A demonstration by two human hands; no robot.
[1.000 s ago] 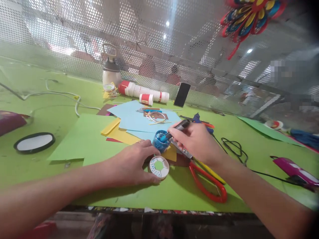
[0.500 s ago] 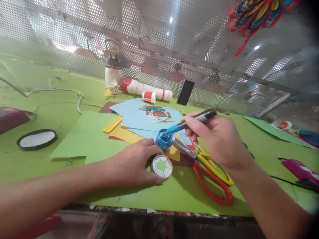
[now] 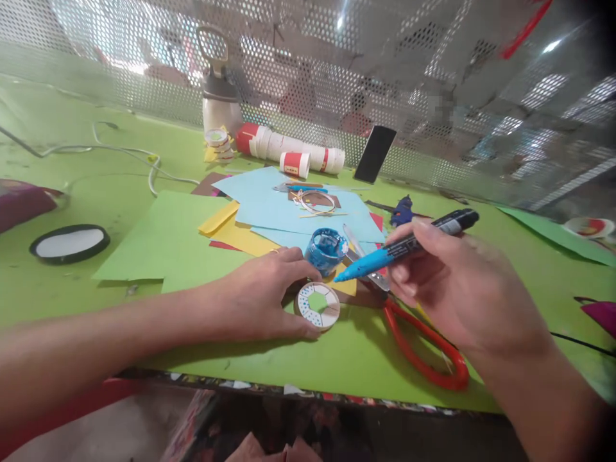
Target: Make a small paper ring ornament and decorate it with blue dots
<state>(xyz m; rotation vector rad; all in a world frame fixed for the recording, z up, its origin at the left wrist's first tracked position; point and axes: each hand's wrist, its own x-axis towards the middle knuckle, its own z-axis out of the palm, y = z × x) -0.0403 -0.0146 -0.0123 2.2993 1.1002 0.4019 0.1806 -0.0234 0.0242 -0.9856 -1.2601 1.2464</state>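
Note:
My left hand rests on the table, thumb and fingers curved round a round white disc. The disc has a green hexagon in its middle, dark dividing lines and blue dots in its left sections. In my right hand is a black marker with a blue front end, slanting down left. Its tip is just above the disc's upper right edge, apparently apart from it. Behind the disc stands an open, blue-stained paint jar, near my left fingertips. Scissors with a red handle lie under my right hand, partly hidden.
Sheets of green paper and light blue paper spread behind my hands. Farther back are a row of paper cups, a propped phone and a spray bottle. A black oval lid lies left; the table's edge is near.
My right hand has drawn the marker out of the paint jar and brought its tip down beside the disc. My left hand keeps its hold. The camera view has tilted down.

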